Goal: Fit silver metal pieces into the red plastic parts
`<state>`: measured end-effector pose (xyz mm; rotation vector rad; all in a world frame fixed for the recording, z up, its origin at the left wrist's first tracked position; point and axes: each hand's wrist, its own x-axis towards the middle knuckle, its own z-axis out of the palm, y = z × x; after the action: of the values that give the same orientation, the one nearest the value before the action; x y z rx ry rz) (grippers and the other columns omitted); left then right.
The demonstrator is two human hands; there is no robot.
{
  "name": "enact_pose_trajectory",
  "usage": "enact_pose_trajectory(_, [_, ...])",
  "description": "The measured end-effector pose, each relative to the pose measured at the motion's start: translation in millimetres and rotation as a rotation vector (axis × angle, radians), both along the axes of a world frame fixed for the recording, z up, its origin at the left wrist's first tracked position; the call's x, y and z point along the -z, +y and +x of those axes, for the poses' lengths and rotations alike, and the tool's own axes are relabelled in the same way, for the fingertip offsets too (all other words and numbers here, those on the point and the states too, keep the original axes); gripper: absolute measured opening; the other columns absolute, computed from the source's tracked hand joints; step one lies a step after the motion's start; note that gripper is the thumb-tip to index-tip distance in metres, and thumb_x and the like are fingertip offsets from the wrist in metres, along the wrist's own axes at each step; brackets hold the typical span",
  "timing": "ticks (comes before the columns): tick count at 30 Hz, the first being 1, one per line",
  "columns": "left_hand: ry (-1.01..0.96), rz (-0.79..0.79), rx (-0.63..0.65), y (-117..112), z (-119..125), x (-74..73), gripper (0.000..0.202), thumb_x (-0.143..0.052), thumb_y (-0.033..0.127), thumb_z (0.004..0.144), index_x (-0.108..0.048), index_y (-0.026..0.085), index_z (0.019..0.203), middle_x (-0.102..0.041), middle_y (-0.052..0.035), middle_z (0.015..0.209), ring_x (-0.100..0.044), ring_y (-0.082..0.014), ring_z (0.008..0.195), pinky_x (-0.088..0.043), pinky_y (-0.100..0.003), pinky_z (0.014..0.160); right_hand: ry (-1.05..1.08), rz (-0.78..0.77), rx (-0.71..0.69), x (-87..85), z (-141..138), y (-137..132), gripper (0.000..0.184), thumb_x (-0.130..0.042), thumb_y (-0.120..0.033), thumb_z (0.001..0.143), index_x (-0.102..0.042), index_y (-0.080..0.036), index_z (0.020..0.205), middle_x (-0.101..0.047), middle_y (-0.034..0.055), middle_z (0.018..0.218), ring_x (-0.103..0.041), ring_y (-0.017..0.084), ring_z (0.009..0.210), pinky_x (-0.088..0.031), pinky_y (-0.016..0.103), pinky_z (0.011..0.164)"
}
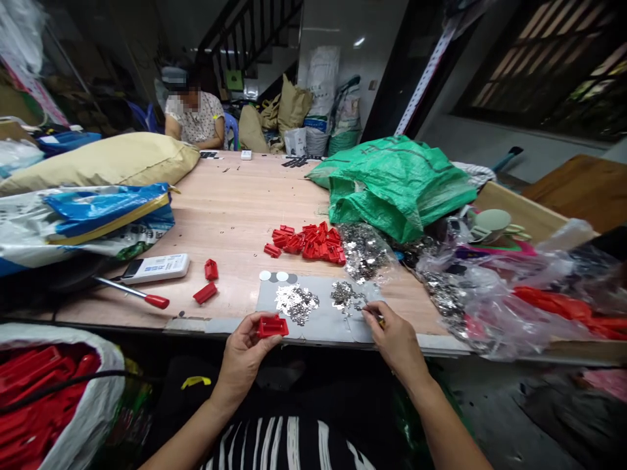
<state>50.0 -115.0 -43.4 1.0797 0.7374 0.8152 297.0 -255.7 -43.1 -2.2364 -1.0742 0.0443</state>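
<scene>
Near the table's front edge, my left hand [243,346] grips a red plastic housing [273,326], its hollow side facing up. My right hand [392,333] is pinched closed at the right edge of a grey mat [328,329]; what its fingertips hold is too small to name. Just left of those fingertips lies a small pile of dull metal pieces [343,295]. A larger pile of shiny metal pieces [296,303] sits on the mat between my hands. Behind the mat is a heap of red plastic housings [313,243].
A clear bag of metal pieces [365,251] and a green woven sack [396,183] stand right of the heap. At left are a red-tipped lever [157,301], a white device [159,267] and a sack of red parts [110,385]. Another person [196,117] sits across the table.
</scene>
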Motion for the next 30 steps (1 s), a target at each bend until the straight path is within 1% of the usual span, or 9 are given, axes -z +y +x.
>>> enact_pose_trajectory(2, [0.03,0.067,-0.012,-1.9,0.3,-1.3,0.035,-0.08,0.018,0.063,-0.068,0.021,0.095,-0.072,-0.0032,0.098,-0.067,-0.0187,0.089,-0.051,-0.027,0.086,0.12,0.047,-0.067,-7.5,-13.0,5.1,0.02,-0.052,-0.04,0.086,-0.06,-0.021,0.09,-0.069,0.0038,0.084,-0.063,0.019,0.072,-0.046,0.027,0.065])
enact_pose_trajectory(6, [0.098,0.142,0.005,-4.9,-1.2,-4.6,0.037,-0.08,0.017,0.063,-0.071,0.024,0.098,-0.071,-0.0036,0.103,-0.065,-0.0219,0.097,-0.047,-0.029,0.094,0.29,0.103,-0.289,-25.3,-56.1,22.9,0.018,-0.055,-0.038,0.086,-0.061,-0.021,0.085,-0.067,0.0015,0.077,-0.059,0.015,0.064,-0.045,0.024,0.059])
enact_pose_trajectory(11, [0.128,0.247,0.019,-5.1,-4.9,-8.0,0.037,-0.079,0.015,0.063,-0.073,0.027,0.097,-0.072,-0.0035,0.103,-0.063,-0.0224,0.103,-0.043,-0.028,0.098,0.261,0.135,-0.51,-34.0,-94.6,46.2,0.011,-0.051,-0.026,0.09,-0.061,-0.022,0.089,-0.067,0.0022,0.083,-0.062,0.016,0.073,-0.046,0.024,0.067])
enact_pose_trajectory(13, [0.137,0.341,0.016,-4.9,-5.6,-7.5,0.036,-0.078,0.015,0.065,-0.072,0.027,0.099,-0.073,-0.0038,0.102,-0.065,-0.0223,0.1,-0.045,-0.03,0.097,0.194,0.152,-0.561,-32.3,-99.5,52.3,0.012,-0.049,-0.021,0.09,-0.061,-0.022,0.089,-0.066,0.003,0.083,-0.062,0.016,0.075,-0.047,0.026,0.069])
enact_pose_trajectory(16, [0.157,0.589,0.003,-4.6,-5.8,-3.9,0.037,-0.073,0.014,0.07,-0.069,0.025,0.105,-0.073,-0.004,0.104,-0.067,-0.0217,0.097,-0.05,-0.033,0.093,0.115,0.183,-0.617,-28.2,-101.2,56.8,0.015,-0.048,-0.014,0.088,-0.06,-0.022,0.09,-0.064,0.0028,0.081,-0.061,0.016,0.074,-0.047,0.027,0.068])
enact_pose_trajectory(18, [0.178,0.75,-0.005,-4.5,-5.4,-1.0,0.038,-0.069,0.013,0.074,-0.065,0.024,0.11,-0.072,-0.0039,0.106,-0.068,-0.0202,0.097,-0.052,-0.033,0.09,0.107,0.185,-0.63,-26.9,-101.0,57.2,0.016,-0.048,-0.012,0.087,-0.06,-0.022,0.089,-0.064,0.0024,0.08,-0.06,0.016,0.073,-0.047,0.027,0.067])
enact_pose_trajectory(20, [0.2,0.851,-0.01,-4.5,-4.6,0.5,0.038,-0.067,0.013,0.077,-0.061,0.024,0.113,-0.071,-0.0041,0.108,-0.068,-0.0186,0.098,-0.053,-0.031,0.089,0.13,0.163,-0.634,-27.5,-100.4,56.8,0.015,-0.049,-0.012,0.088,-0.06,-0.022,0.088,-0.063,0.0022,0.08,-0.06,0.016,0.072,-0.046,0.027,0.066])
enact_pose_trajectory(26, [0.21,0.979,-0.004,-6.2,-2.6,-0.2,0.037,-0.064,0.012,0.08,-0.058,0.023,0.115,-0.071,-0.005,0.109,-0.067,-0.0176,0.1,-0.054,-0.029,0.089,0.187,0.088,-0.659,-32.1,-97.7,56.2,0.016,-0.048,-0.013,0.088,-0.061,-0.021,0.088,-0.062,0.0031,0.08,-0.059,0.017,0.075,-0.046,0.028,0.067])
enact_pose_trajectory(30, [0.21,0.966,-0.022,-6.3,-2.5,1.2,0.037,-0.066,0.014,0.08,-0.058,0.023,0.115,-0.071,-0.005,0.109,-0.067,-0.0179,0.1,-0.054,-0.029,0.089,0.323,0.104,-0.668,-31.0,-92.8,55.9,0.015,-0.048,-0.02,0.09,-0.062,-0.021,0.085,-0.061,0.0033,0.082,-0.058,0.017,0.077,-0.045,0.027,0.07])
